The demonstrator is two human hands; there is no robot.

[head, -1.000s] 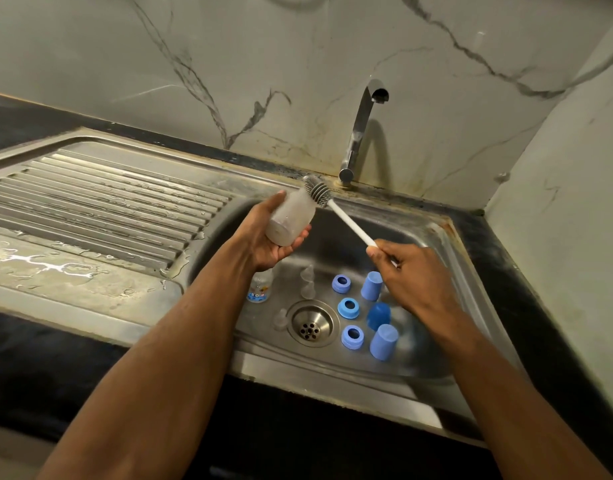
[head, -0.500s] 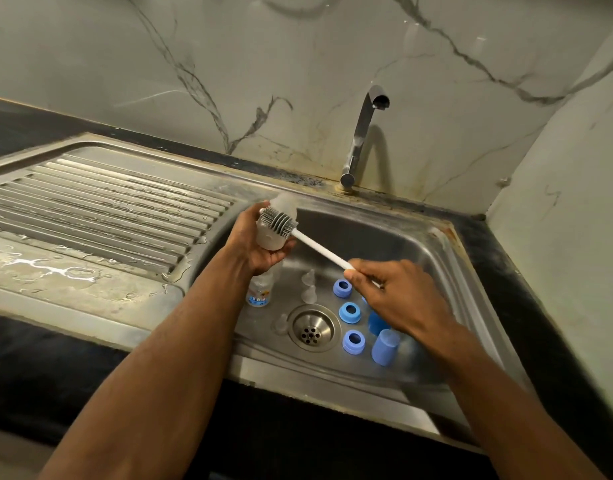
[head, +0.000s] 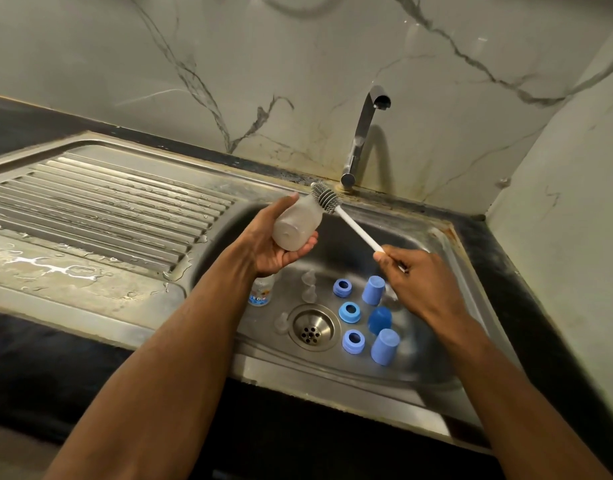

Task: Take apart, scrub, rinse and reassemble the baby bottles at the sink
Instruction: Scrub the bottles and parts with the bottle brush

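My left hand (head: 272, 242) grips a frosted, empty bottle body (head: 295, 225) above the sink, its base toward me and its mouth tilted away. My right hand (head: 414, 280) holds the white handle of a bottle brush (head: 353, 225); its grey ribbed head (head: 324, 196) lies outside the bottle, at the mouth. On the basin floor lie three blue collar rings (head: 350, 312), three blue caps (head: 384, 346), clear teats (head: 308, 294), and a second bottle with a printed label (head: 260, 292) partly hidden under my left wrist.
The steel sink (head: 433, 368) has a round drain (head: 311, 327) in its floor and a chrome tap (head: 362, 133), not running, behind it. A wet ribbed draining board (head: 100, 209) spreads to the left. Marble walls close the back and right; a dark counter runs along the front.
Half a second ago the brush head was at the bottle's near end, lower in the sink. Both hands have risen, the bottle has turned, and the brush head now sits at its mouth.
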